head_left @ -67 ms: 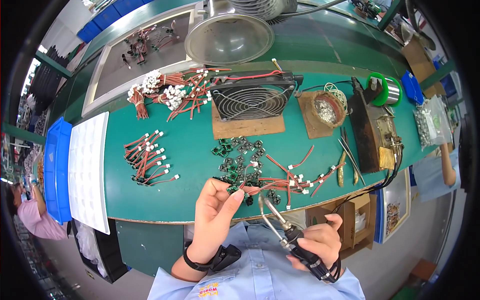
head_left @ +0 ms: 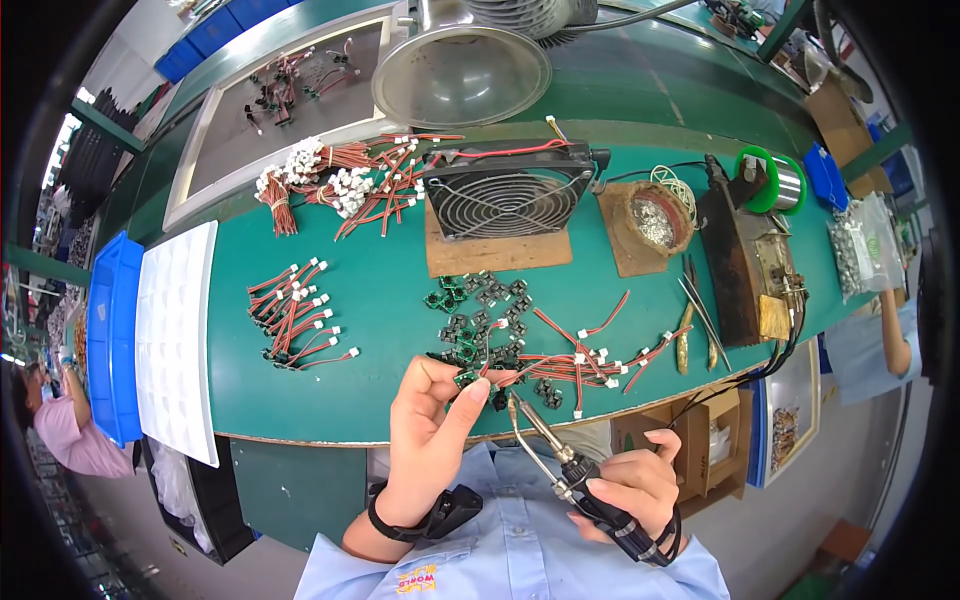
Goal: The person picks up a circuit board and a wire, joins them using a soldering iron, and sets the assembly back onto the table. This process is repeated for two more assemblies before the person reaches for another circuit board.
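My left hand (head_left: 428, 425) pinches a small green circuit board (head_left: 465, 379) between thumb and fingers, with a thin wire lead and white plug (head_left: 499, 325) rising beside it. Wrapped around the black handle of a soldering iron (head_left: 612, 520) is my right hand (head_left: 642, 488). The iron's metal shaft and a thin side tube point up and left, their ends close to the board; whether they touch it I cannot tell. Just beyond my fingers lie several loose small boards and black parts (head_left: 480, 300). Red-and-black wire leads (head_left: 560, 368) with white plugs spread to the right.
Wired boards (head_left: 295, 315) lie in a row at left, near a white tray (head_left: 180, 340) and blue bin (head_left: 115, 340). A black fan (head_left: 510, 195) stands behind. At right are a round tin (head_left: 655, 222), tweezers (head_left: 706, 315), a solder spool (head_left: 778, 180) and a dark metal box (head_left: 728, 265).
My right hand has shifted slightly left, bringing the iron's tip a little closer to the board. My left hand stays almost where it was.
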